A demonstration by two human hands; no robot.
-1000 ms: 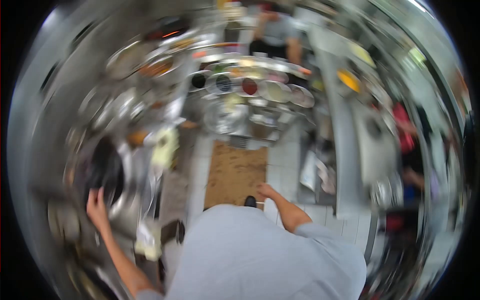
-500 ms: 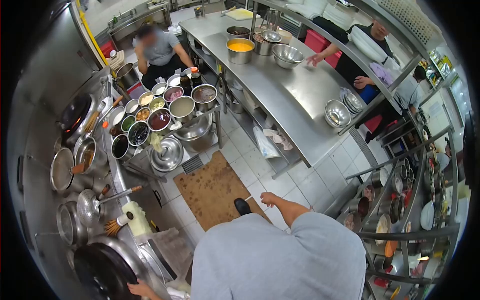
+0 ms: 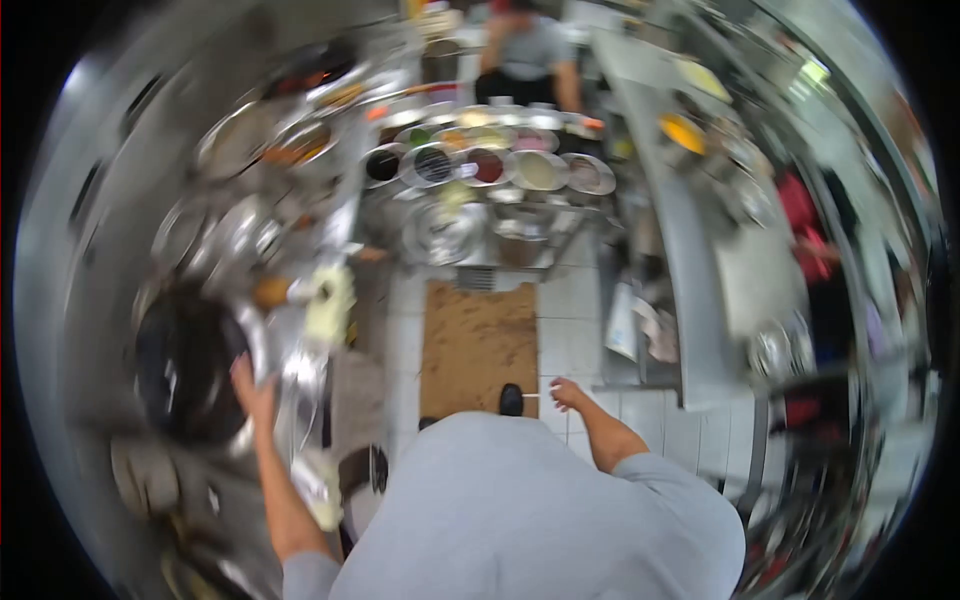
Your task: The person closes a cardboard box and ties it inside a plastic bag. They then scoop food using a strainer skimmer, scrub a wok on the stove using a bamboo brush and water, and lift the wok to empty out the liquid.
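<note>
At the left, a large dark wok (image 3: 185,370) sits on the metal range. My left hand (image 3: 254,392) is at its right rim; the fingers appear closed on the edge, though motion smears them. My right hand (image 3: 568,393) hangs in the air over the tiled floor, right of a brown mat (image 3: 478,335). Its fingers are curled and nothing shows in them. A pale yellow cloth (image 3: 330,303) lies on the range edge beyond my left hand.
Ahead stands a rack of sauce and seasoning pots (image 3: 487,168), with a person (image 3: 530,60) behind it. A long steel table (image 3: 690,290) runs along the right and bears bowls (image 3: 780,348). More pans and a strainer, blurred, lie on the range.
My view has swung left, so the wok and range now sit further into the picture. My left arm shows more fully, the hand still at the wok's rim. My right hand stays low, fingers curled.
</note>
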